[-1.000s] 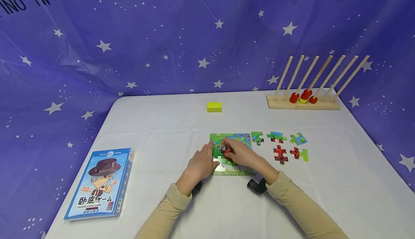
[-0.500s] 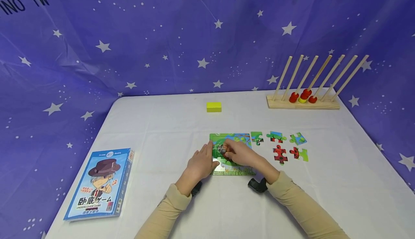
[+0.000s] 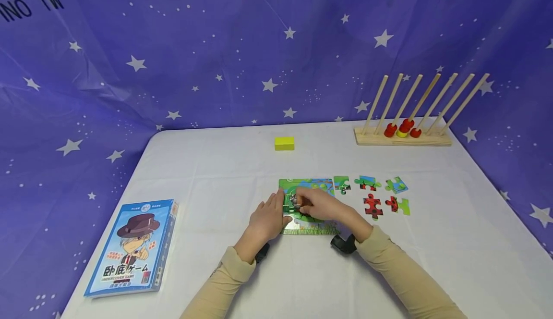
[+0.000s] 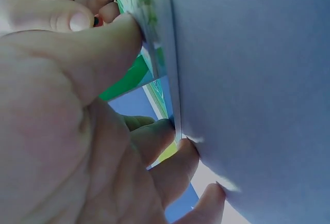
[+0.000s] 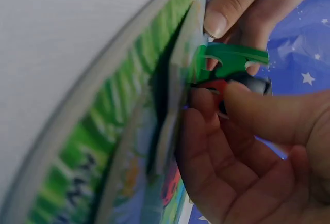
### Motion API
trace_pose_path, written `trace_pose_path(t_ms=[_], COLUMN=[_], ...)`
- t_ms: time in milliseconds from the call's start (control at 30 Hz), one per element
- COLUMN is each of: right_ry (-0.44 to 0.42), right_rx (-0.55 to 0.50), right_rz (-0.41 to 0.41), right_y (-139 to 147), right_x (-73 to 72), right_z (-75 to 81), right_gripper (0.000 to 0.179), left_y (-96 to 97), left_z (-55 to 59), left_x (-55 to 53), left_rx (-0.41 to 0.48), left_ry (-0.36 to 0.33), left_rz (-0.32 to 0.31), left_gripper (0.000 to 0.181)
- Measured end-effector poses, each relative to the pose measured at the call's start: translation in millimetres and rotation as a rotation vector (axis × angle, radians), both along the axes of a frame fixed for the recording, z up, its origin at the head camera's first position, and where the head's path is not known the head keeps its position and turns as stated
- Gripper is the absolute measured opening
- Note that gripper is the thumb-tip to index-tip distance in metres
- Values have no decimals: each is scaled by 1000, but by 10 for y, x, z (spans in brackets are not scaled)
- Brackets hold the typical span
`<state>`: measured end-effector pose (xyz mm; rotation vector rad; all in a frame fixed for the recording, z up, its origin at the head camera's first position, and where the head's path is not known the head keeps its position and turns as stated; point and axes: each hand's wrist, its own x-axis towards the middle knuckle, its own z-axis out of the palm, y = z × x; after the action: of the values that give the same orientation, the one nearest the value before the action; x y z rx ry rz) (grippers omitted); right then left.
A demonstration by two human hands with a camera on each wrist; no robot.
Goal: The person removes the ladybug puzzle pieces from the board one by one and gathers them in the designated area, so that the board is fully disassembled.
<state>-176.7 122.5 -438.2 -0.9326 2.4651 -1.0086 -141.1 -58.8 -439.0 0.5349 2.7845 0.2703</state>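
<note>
Head: right fingers (image 3: 305, 193) pinch puzzle piece (image 3: 293, 200); box (image 3: 131, 248) labelled "UNDERCOVER GAME".

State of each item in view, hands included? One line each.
left hand: resting at the puzzle board's left edge
right hand: pinching a piece
held piece: off the table, at the board
puzzle board: lying flat
loose pieces: unjoined, right of the board
yellow block: lying on the table
bead rack: upright, beads on three pegs
game box: lying cover up, looks closed
</note>
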Motion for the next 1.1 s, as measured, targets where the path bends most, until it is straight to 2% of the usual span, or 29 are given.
trace_pose_path(t_ms=[233,400,600,933,1100], right_ry=[53,72,51,13,-45], right_rx=[28,58,56,64,49], right_rz=[45,24,-22,-52,-107], right_y=[-46,-83,-97,-98,-74], right_x=[1,-14,-30,-55,-61], right_z=[-77,-94,-74,-82,-83], right_gripper=[11,9,8,6,14], left_y=[-5,1,3,-11,-11], left_z=[-11,-19,-17,-19,-32], left_x=[3,7,-3,-23,-20], left_rx=[-6,-9,-19,-14,-23], left_ry=[0,14,11,-6,-6], left_rz=[-5,-7,-6,-5,-13], left_gripper=[74,73,74,75,74])
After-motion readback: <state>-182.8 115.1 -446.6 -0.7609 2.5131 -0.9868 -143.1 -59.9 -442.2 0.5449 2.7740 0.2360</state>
